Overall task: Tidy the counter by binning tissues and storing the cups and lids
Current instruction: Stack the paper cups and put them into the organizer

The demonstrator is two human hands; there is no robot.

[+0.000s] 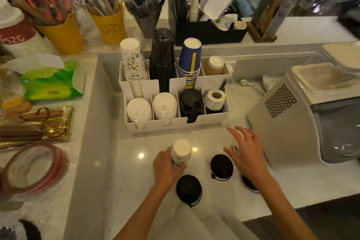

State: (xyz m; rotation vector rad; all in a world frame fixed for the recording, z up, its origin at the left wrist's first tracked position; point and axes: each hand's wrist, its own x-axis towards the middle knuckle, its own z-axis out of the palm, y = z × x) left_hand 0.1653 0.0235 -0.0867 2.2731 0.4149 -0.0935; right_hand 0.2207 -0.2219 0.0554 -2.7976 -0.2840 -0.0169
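My left hand (166,167) grips an upside-down white paper cup (181,152) standing on the counter. My right hand (245,152) hovers with spread fingers over a second white cup (234,147), which it mostly hides; I cannot tell whether it touches it. Three black lids lie on the counter: one (189,189) below the left hand, one (221,167) between the hands, one (249,184) partly under my right forearm. Behind stands a white organiser (175,122) holding stacks of white, black and blue cups, white lids and black lids.
A white machine (292,111) stands close on the right. On the raised left ledge lie a green tissue pack (52,82), a gold tray (35,124) and tape rolls (33,169). Yellow cups of straws (109,23) and a black box (208,31) line the back.
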